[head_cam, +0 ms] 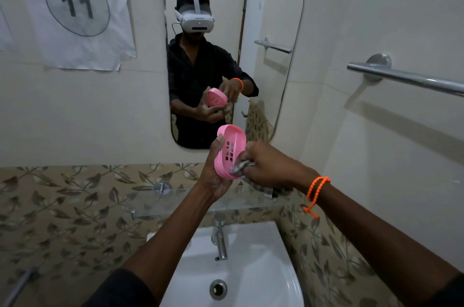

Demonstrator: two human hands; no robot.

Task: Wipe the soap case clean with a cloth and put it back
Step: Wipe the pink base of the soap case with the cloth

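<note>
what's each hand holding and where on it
Left hand grips the pink soap case by its lower left rim. Right hand holds a bunched cloth against its inside.

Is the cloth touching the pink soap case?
Touching. The head view shows the cloth, bunched in the right hand, pressed against the soap case's inside.

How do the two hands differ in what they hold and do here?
The left hand grips the pink soap case by its edge, tilted up; the right hand grips a bunched cloth pressed against the case. The right wrist wears an orange bracelet; the left is bare. Both are raised above the sink.
</note>
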